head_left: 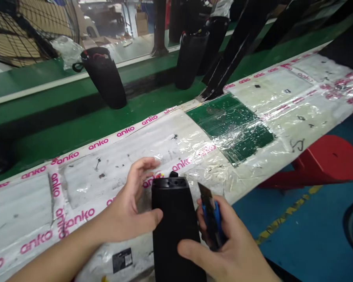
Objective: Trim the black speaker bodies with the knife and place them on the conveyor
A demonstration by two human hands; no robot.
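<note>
A black, fabric-covered cylindrical speaker (175,223) lies in front of me with its far end raised. That end has a dark plastic ring with small holes and a little black tab. My left hand (135,207) is at its left side, thumb touching the body and the other fingers spread away from it. In my right hand (223,243) is a blue and black utility knife (212,219), its blade out and pointing up and away. The right thumb rests on the speaker's face. The near end of the speaker runs out of view.
Similar black cylinders (104,78) (191,58), with wires at their tops, stand on the green belt (147,94) behind the taped worktop (85,184). A dark slanted post (232,51) rises there. A red stool (332,160) is at right; a wire-guarded fan (32,31) is far left.
</note>
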